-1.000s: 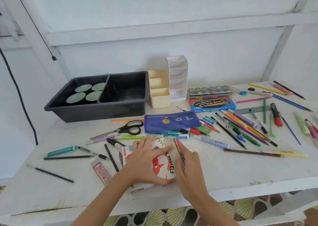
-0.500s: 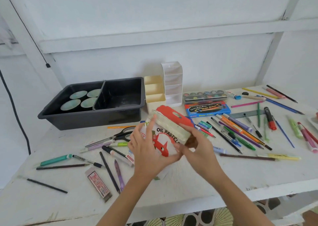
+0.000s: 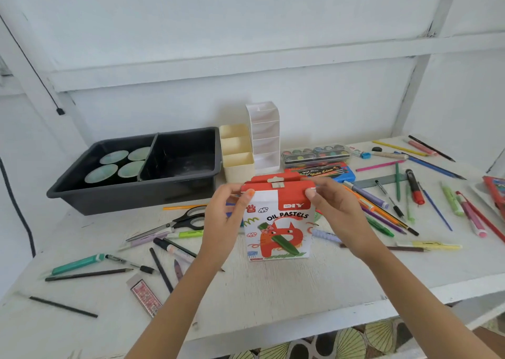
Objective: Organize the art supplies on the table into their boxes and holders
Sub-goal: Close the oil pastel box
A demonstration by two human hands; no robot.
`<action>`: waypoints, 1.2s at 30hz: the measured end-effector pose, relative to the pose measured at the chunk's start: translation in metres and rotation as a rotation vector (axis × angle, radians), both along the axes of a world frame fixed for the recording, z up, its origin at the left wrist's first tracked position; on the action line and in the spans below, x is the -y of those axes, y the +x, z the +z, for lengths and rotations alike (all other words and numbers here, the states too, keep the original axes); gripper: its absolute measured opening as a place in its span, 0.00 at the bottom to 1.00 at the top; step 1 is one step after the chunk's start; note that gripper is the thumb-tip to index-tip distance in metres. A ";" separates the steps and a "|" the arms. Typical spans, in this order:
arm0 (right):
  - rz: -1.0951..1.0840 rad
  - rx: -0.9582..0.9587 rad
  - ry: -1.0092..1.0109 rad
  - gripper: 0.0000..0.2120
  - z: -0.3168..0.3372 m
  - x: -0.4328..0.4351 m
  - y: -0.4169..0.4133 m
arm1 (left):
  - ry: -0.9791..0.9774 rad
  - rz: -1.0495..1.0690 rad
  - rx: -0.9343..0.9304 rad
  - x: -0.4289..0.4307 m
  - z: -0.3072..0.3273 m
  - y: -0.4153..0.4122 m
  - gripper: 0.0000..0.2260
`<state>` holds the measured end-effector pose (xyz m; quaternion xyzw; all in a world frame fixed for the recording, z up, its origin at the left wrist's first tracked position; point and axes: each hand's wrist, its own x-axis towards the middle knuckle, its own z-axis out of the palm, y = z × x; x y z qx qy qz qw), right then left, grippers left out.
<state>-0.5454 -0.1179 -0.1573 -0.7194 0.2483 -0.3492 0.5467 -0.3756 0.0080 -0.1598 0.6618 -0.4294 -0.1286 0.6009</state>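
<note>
On the white table (image 3: 273,290) a black bin (image 3: 131,196) holds four round dishes (image 3: 114,157), and my left hand (image 3: 221,222) and right hand (image 3: 336,211) pinch the oil pastels box (image 3: 276,233) upright.

You have bright, diffuse light; shadows on the white table (image 3: 273,290) are faint and soft. The black tray (image 3: 131,192) reads dark inside. Your wide lens bows the wall beams (image 3: 246,63) toward the edges, and detail looks slightly soft.
</note>
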 end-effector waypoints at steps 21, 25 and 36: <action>-0.411 0.058 0.002 0.23 -0.101 -0.041 0.005 | -0.097 0.144 -0.245 -0.005 -0.075 -0.043 0.19; -0.435 -0.009 -0.013 0.24 -0.113 -0.043 0.005 | -0.041 0.174 -0.216 -0.014 -0.084 -0.058 0.22; 0.093 0.022 -0.142 0.23 -0.064 -0.106 0.065 | -0.251 0.563 -0.314 -0.105 -0.054 -0.038 0.20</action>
